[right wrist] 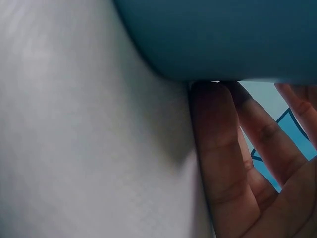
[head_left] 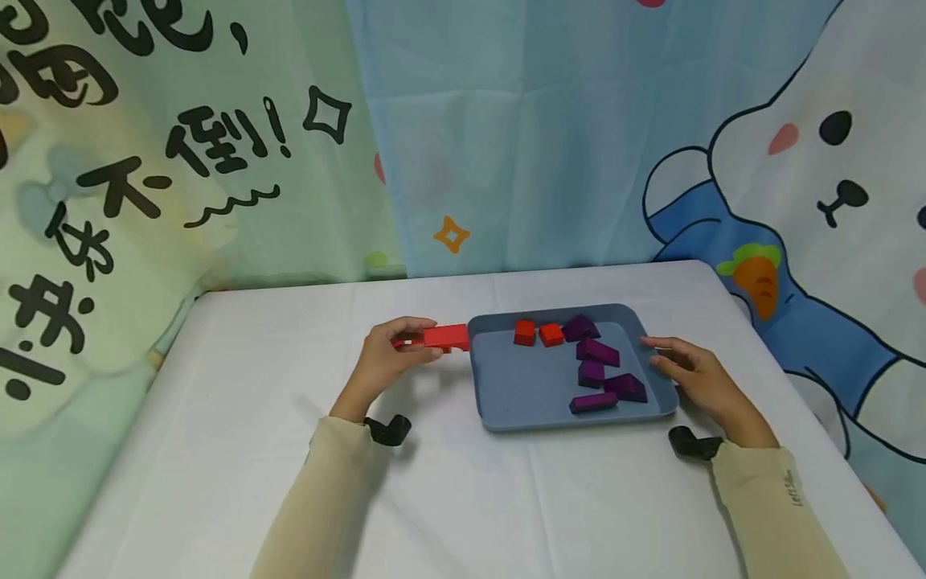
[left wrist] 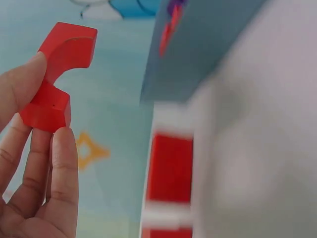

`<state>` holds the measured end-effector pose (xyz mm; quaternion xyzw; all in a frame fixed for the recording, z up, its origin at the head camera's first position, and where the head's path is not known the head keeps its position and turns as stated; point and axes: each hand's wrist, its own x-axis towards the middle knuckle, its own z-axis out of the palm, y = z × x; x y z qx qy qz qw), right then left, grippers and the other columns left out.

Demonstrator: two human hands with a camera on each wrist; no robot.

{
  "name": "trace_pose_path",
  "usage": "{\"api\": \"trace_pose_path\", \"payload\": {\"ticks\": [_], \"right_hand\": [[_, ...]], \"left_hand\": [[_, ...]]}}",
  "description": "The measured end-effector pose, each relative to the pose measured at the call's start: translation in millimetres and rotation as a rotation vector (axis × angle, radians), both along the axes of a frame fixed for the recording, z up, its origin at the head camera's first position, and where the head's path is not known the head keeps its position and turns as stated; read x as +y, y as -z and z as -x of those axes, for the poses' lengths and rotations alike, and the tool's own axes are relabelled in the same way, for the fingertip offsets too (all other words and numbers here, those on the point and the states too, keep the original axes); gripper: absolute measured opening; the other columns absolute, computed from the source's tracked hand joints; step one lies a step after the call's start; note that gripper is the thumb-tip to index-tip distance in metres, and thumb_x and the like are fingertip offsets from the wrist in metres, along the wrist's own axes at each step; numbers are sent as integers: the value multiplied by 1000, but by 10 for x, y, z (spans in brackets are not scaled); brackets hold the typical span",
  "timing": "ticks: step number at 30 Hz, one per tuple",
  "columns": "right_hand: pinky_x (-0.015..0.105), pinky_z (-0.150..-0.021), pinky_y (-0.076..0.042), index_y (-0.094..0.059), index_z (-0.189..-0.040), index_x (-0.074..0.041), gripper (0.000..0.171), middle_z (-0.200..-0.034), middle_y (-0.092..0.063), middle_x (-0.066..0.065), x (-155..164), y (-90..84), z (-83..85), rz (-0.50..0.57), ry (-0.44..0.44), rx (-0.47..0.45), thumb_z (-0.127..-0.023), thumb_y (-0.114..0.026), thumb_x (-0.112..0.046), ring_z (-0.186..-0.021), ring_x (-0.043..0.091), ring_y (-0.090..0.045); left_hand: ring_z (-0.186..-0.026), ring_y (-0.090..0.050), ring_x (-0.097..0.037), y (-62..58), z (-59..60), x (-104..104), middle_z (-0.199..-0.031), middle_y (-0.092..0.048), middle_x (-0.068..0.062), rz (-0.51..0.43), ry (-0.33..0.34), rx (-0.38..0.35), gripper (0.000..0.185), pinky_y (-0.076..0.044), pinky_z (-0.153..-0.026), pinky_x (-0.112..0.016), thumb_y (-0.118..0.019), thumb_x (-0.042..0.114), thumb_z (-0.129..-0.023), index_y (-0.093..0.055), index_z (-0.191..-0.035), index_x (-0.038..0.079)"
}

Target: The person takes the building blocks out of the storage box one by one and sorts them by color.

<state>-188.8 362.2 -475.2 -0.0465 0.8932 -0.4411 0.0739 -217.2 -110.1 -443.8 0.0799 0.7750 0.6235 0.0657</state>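
My left hand (head_left: 391, 354) pinches a red arch-shaped block (left wrist: 64, 54) between thumb and fingers, just off the tray's left rim. Its curved cut-out shows clearly in the left wrist view. The blue-grey tray (head_left: 521, 394) lies on the table. Inside it, two red blocks (head_left: 551, 334) sit near the far side, and several purple blocks (head_left: 597, 352) are spread down the right half. At the tray's right edge, my right hand (head_left: 698, 378) rests its fairly straight fingers against the rim. In the right wrist view its fingertips (right wrist: 213, 104) meet the tray's outer wall.
More red blocks (left wrist: 171, 168) lie on the table beyond the left hand, mostly hidden from the head view. A white cloth covers the table (head_left: 463, 498). Printed curtains (head_left: 506, 161) hang behind it and along the sides.
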Motion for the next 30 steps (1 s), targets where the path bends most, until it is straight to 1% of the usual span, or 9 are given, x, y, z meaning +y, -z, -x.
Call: {"api": "trace_pose_path", "payload": {"ticks": [2, 3, 6, 8, 11, 14, 18, 21, 30], "right_hand": [[47, -95, -59, -43, -157, 9, 53, -159, -41, 41, -12, 0, 5, 0, 0, -4, -118, -50, -24, -135, 55, -49], [54, -98, -58, -42, -158, 9, 53, -160, -40, 41, -18, -1, 6, 3, 1, -10, -118, -49, -25, -136, 56, -49], [73, -106, -49, -40, -159, 9, 54, -162, -35, 42, -15, 0, 2, 7, 9, -26, -118, -48, -26, -140, 60, -44], [78, -107, -44, -39, -159, 9, 54, -163, -33, 42, -13, 1, -4, 8, 15, -31, -118, -47, -26, -141, 61, -42], [79, -108, -42, -38, -159, 10, 54, -163, -32, 42, -14, 5, -8, 7, 21, -32, -119, -47, -25, -141, 61, -41], [77, -108, -44, -39, -159, 10, 54, -163, -33, 42, -27, 13, -1, 8, 21, -28, -118, -47, -25, -141, 60, -42], [68, -106, -50, -41, -158, 9, 53, -161, -37, 41, -20, 17, -1, -4, 20, -16, -118, -49, -25, -139, 57, -46], [64, -104, -51, -42, -158, 9, 53, -161, -38, 41, -8, 18, -6, -9, 20, -10, -118, -49, -25, -138, 56, -47], [74, -108, -46, -41, -158, 10, 53, -162, -36, 41, -24, 17, -4, 1, 18, -9, -118, -48, -25, -139, 59, -46]], "left_hand": [[-115, -70, -33, -7, 6, -193, -130, -72, -18, 36, -41, 11, 45, -60, -90, -25, -85, 5, -93, -72, -135, -2], [-117, -69, -34, -9, 12, -283, -131, -72, -19, 56, -60, 15, 45, -60, -91, -24, -84, 5, -94, -71, -136, -2], [-124, -67, -37, -17, 32, -520, -135, -70, -21, 101, -97, 24, 45, -60, -98, -29, -81, 4, -97, -68, -140, -4], [-127, -66, -39, -12, 48, -648, -136, -70, -22, 128, -117, 30, 46, -59, -103, -36, -79, 5, -98, -67, -141, -4], [-130, -64, -40, 13, 55, -827, -138, -69, -24, 166, -151, 35, 47, -56, -110, -45, -78, 5, -99, -65, -143, -4], [-133, -62, -40, 63, 46, -994, -138, -68, -26, 196, -199, 27, 46, -51, -114, -50, -78, 4, -100, -65, -143, -5], [-136, -61, -41, 142, 33, -1155, -141, -66, -27, 243, -243, 7, 45, -48, -117, -51, -76, 3, -101, -65, -143, -5], [-138, -60, -43, 193, 34, -1220, -143, -65, -29, 269, -251, -22, 44, -47, -118, -52, -75, 1, -101, -64, -143, -6], [-142, -57, -43, 286, 67, -1254, -148, -61, -29, 316, -237, -124, 46, -47, -118, -54, -74, 1, -102, -62, -146, -5]]}}
